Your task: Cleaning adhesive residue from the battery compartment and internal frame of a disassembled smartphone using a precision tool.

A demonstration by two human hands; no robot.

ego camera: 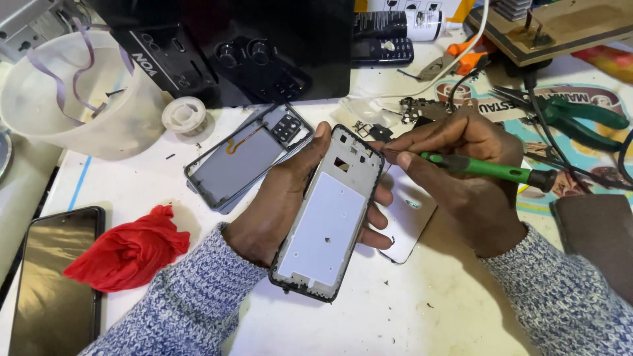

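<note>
A: Main thing?
B: Phone frame (328,214), bare, pale plate inside, held tilted above the white table (395,310). Left hand (277,198) grips it from behind, thumb on its left edge, fingers wrapped round the right edge.
A: Right hand?
B: Right hand (461,178) pinches a green-handled screwdriver (488,168), tip at the frame's top right corner.
A: Step?
B: Looks like working a screw or small part at that corner. Next move likely needs a steady tip and the frame kept still.
A: Around the frame?
B: Just left of it, a grey phone back cover (241,161), flat. Further left, a red cloth (128,250), then a dark phone (56,283). Up-left, a white tub (79,99). Up-right, green pliers (580,115) on a printed colourful mat (593,92).
A: Labels?
B: Above the frame, a black-and-white labelled bottle (402,25) lying on its side.
</note>
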